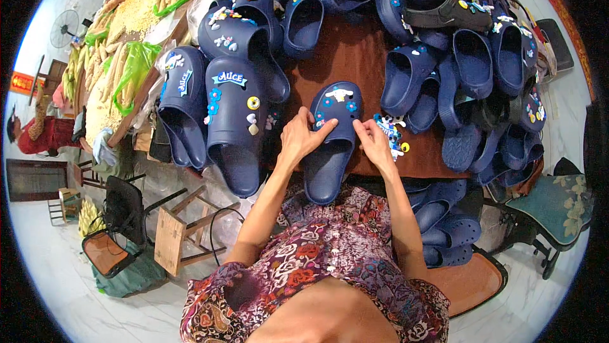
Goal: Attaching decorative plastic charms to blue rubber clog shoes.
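Note:
A navy blue clog (336, 153) lies in front of me, its toe pointing away. White and blue charms, flower shapes among them, are fixed on its upper. My left hand (303, 135) is closed round the clog's left side, thumb on the upper. My right hand (375, 143) is closed in a pinch against the upper's right edge, next to a blue flower charm (353, 116). Whatever those fingertips hold is hidden. Just past the right hand, a small cluster of loose charms (388, 126) lies on the brown tabletop (355, 61).
Decorated navy clogs (235, 108) stand at the left, with more piled at the far side and right (472, 64). Several clogs (450, 232) sit below the table's right edge. A wooden stool (181, 232) and chairs (117, 229) stand left; a green-seated chair (552, 210) is right.

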A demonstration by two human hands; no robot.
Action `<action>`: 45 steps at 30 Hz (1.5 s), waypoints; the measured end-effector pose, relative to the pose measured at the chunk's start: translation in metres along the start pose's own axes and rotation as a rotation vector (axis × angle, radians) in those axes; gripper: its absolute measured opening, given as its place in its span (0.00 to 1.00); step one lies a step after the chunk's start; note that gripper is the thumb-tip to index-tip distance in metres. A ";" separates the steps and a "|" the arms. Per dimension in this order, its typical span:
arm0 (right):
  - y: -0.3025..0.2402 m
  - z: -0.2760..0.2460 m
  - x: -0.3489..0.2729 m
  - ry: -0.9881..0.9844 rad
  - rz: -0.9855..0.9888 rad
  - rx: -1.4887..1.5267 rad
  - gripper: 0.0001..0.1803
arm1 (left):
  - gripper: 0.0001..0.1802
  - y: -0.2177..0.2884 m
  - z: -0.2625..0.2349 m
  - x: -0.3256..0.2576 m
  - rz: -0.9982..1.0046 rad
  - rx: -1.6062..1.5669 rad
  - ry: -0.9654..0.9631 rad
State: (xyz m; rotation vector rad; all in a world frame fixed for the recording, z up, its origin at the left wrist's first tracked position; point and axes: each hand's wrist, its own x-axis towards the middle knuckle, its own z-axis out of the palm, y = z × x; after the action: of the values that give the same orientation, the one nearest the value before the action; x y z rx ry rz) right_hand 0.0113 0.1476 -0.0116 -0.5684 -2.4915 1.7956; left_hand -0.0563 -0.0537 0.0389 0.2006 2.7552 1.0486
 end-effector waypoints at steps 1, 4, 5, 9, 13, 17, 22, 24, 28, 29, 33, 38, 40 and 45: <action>0.002 0.002 0.005 -0.056 0.045 -0.021 0.25 | 0.33 -0.002 -0.001 0.003 0.000 -0.001 0.002; 0.004 0.004 0.012 -0.104 0.031 -0.133 0.30 | 0.34 -0.015 0.000 0.011 -0.068 -0.079 -0.084; 0.000 0.003 0.012 -0.138 0.023 -0.155 0.30 | 0.33 -0.020 0.001 0.012 -0.059 -0.100 -0.106; -0.015 0.003 0.003 -0.124 -0.020 -0.240 0.26 | 0.28 -0.024 0.009 0.016 -0.007 -0.047 -0.125; -0.020 0.007 -0.002 -0.022 -0.200 -0.411 0.19 | 0.21 -0.022 0.015 0.014 0.116 0.060 -0.065; -0.014 0.017 -0.003 0.072 -0.227 -0.386 0.16 | 0.15 -0.029 0.019 0.016 0.222 0.108 -0.051; 0.048 0.024 0.011 0.127 -0.042 -0.087 0.20 | 0.13 -0.028 0.022 0.018 0.250 0.086 -0.045; 0.040 0.024 0.005 0.125 -0.001 -0.083 0.20 | 0.13 -0.029 0.022 0.015 0.288 0.012 0.007; 0.005 -0.002 -0.018 0.192 -0.028 -0.202 0.17 | 0.13 -0.037 0.023 0.016 0.239 -0.028 0.028; 0.006 -0.012 -0.020 0.253 -0.115 -0.314 0.16 | 0.13 -0.047 0.026 0.018 0.196 -0.066 0.031; 0.009 -0.047 -0.023 0.412 -0.302 -0.508 0.13 | 0.14 -0.052 0.030 0.012 0.073 -0.111 0.076; 0.033 -0.071 -0.024 0.423 -0.260 -0.595 0.12 | 0.12 -0.012 0.010 0.004 0.176 -0.189 0.179; 0.029 -0.071 -0.027 0.390 -0.245 -0.603 0.12 | 0.11 0.016 0.005 0.001 0.303 -0.198 0.196; 0.025 -0.065 -0.035 0.367 -0.285 -0.585 0.14 | 0.09 0.072 0.048 -0.013 0.607 -0.039 0.002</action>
State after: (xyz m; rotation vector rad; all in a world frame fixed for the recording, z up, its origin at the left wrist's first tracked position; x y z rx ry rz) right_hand 0.0657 0.2038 -0.0061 -0.4639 -2.6303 0.7726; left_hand -0.0288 0.0283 0.0532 1.0780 2.7270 1.2157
